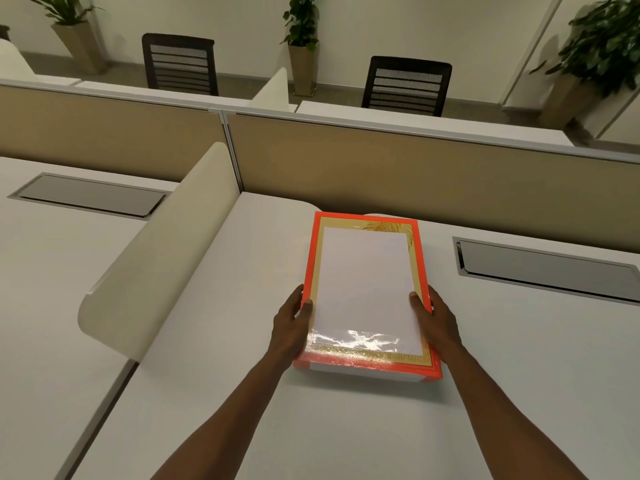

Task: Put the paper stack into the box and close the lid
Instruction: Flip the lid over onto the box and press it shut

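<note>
An orange box (367,218) lies flat on the white desk (346,427) in front of me, its long side pointing away. Its top face is a white rectangle framed in gold and orange, and a glossy sheen runs across the near end. A white base shows under the orange near edge. I cannot tell whether the white rectangle is the lid's panel or paper. My left hand (289,327) grips the left long side near the front, thumb on top. My right hand (438,323) grips the right side the same way.
A curved cream divider (162,258) stands left of the box. A grey cable hatch (547,268) is set into the desk at the right, another (90,194) on the neighbouring desk. A tan partition (415,174) runs behind, with black chairs and potted plants beyond.
</note>
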{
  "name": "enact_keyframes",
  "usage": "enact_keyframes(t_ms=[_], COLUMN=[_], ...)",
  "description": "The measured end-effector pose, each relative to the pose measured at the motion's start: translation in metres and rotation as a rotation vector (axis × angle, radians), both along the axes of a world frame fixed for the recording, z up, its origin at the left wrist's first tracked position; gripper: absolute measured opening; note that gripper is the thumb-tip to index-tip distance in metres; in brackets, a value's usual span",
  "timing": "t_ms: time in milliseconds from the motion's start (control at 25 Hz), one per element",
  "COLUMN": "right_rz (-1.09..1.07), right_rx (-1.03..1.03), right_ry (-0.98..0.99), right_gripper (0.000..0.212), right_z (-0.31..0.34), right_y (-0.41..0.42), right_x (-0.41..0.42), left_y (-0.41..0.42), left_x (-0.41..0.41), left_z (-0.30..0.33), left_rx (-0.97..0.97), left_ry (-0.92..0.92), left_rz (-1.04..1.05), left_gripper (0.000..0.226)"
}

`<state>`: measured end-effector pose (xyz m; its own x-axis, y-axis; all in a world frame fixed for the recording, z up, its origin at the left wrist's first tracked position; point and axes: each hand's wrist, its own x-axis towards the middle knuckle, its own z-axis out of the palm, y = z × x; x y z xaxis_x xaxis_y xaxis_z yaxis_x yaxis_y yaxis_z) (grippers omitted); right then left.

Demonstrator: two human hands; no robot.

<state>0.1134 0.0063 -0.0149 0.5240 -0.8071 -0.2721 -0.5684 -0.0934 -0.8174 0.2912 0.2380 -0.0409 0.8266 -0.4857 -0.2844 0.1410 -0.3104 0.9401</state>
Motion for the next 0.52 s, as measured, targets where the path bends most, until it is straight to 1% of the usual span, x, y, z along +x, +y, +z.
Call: enact_keyframes(t_ms=[320,520], right_rz=[0.000,0.002], right_rx=[0.009,-0.006], right_ry=[0.005,0.012], right_gripper=[0.056,0.056], right_z=[-0.009,-0.008], right_y=[-0.001,-0.001], right_x=[0.001,0.003], left_y=[-0.009,-0.052], left_x=[0.017,0.065], left_z=[-0.007,0.015], left_rx=[0.041,0.140], left_ry=[0.021,-0.001], left_rz=[-0.061,-0.109], left_gripper=[0.049,0.057])
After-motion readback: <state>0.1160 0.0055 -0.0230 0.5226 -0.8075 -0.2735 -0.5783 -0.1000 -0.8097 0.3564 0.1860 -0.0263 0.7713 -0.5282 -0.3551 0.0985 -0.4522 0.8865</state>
